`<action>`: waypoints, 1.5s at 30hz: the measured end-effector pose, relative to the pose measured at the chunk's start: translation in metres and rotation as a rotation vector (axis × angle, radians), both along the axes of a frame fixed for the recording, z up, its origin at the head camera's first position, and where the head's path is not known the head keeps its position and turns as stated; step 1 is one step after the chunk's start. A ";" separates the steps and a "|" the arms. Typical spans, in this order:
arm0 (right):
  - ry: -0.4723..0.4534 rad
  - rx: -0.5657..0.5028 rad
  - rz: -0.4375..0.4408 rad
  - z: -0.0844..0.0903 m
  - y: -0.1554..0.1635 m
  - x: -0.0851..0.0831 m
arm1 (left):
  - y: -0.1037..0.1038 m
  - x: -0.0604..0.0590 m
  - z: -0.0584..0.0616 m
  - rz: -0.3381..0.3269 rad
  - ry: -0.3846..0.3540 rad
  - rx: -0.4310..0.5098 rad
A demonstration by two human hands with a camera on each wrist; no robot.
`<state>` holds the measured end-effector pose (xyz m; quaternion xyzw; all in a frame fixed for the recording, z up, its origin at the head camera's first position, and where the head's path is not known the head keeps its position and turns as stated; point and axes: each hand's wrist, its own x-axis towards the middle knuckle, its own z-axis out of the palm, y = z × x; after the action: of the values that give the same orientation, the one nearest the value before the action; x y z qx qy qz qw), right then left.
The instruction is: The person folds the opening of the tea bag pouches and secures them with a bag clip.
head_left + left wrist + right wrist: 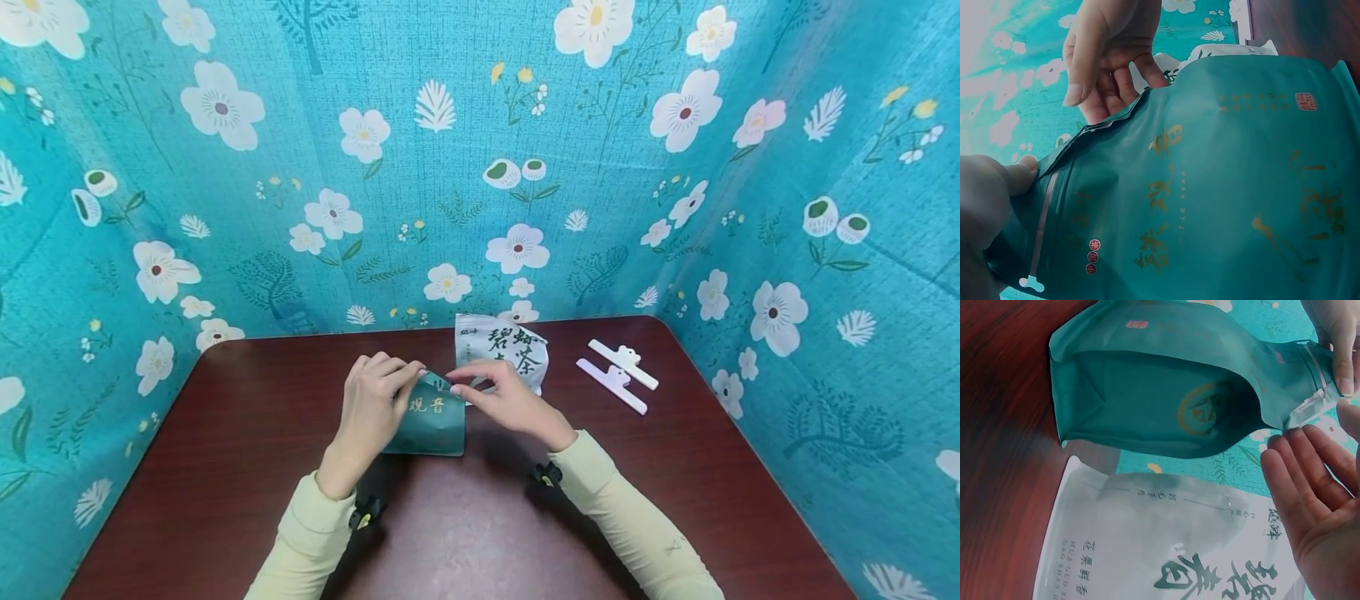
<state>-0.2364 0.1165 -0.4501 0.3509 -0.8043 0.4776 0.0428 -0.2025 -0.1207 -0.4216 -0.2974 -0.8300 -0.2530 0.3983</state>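
Note:
A green tea pouch with gold characters stands on the table in the head view. My left hand pinches its top edge at the left corner. Close to the right top corner is my right hand, its fingers fairly straight with the tips at the pouch's edge. The thumb is held apart from them. In the left wrist view a pale strip runs along the pouch below its top edge, which is creased. The right wrist view shows the pouch's side gusset bulging inward.
Behind the right hand stands a white pouch with dark characters. Two bar clips lie at the table's right: a white clip and a pale purple clip. A flowered teal curtain surrounds the dark red table.

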 end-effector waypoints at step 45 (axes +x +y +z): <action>-0.083 0.302 -0.597 -0.031 0.180 -0.033 | 0.001 0.004 -0.001 0.021 0.026 0.001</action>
<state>-0.2693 0.2962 -0.4808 0.0825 -0.9343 0.3333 0.0956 -0.1986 -0.1201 -0.4223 -0.2916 -0.8277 -0.2453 0.4119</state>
